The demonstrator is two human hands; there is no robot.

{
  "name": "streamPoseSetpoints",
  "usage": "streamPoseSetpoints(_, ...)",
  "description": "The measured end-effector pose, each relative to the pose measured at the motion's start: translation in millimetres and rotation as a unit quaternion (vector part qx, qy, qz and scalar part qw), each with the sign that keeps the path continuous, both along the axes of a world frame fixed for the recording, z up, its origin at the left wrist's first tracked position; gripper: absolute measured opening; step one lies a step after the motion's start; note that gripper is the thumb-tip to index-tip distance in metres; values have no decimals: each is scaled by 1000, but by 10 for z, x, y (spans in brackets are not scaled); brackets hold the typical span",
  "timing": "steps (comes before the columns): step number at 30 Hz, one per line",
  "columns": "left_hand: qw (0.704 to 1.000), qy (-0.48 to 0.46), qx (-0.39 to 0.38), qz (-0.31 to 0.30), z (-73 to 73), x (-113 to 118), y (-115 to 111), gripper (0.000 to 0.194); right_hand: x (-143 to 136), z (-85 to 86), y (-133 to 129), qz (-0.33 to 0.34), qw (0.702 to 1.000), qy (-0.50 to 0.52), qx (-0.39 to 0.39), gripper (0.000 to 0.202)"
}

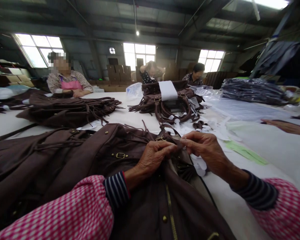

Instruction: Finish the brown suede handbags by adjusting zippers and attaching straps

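Note:
A dark brown bag (142, 203) with a brass zip (170, 210) and a small brass buckle (120, 155) lies spread on the table before me. My left hand (152, 158) is closed on the bag's upper part, around the base of a strap. Close beside it, my right hand (207, 151) pinches with thumb and forefinger at the edge of the same dark strap; any finer thing between those fingertips is too small to make out. Below the right hand, white paper tags (199, 165) and a dark tassel (186, 170) lie against the bag.
More brown bags (65, 108) lie at the left, and another stack with looped handles (173, 115) stands ahead. Paper scraps and a green strip (246, 152) lie to the right, near plastic-wrapped goods (252, 91). Co-workers sit across the table; another person's hand (285, 126) reaches in from the right.

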State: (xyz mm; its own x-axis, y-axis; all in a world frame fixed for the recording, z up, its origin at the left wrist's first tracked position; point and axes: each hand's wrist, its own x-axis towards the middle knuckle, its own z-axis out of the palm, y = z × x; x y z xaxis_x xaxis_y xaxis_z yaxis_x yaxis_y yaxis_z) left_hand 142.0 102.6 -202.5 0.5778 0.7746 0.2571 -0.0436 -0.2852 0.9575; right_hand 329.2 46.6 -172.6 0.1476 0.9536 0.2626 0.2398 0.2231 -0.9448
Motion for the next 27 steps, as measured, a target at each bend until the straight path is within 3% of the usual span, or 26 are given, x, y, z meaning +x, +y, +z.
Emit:
streamPoseSetpoints(5, 999, 5, 34, -41, -23, -20, -14, 32, -101, 120, -105, 27, 999, -24, -17, 23)
streamPoseSetpoints(12, 997, -8, 27, -69, -58, -29, -9, 37, -126, 43, -154, 21, 997, -13, -72, 33)
streamPoseSetpoints(19, 996, 5, 45, -80, -63, -27, -1, 36, -66, 4, -146, 33, 998, 5, -61, 33)
streamPoseSetpoints(22, 997, 10, 48, -62, -64, -21, -7, 32, -20, 9, -165, 44, 997, 17, -55, 33)
streamPoseSetpoints(27, 998, 0, 52, 29, -83, 10, 0, 23, 59, 35, -244, 81, 993, 43, -77, 33)
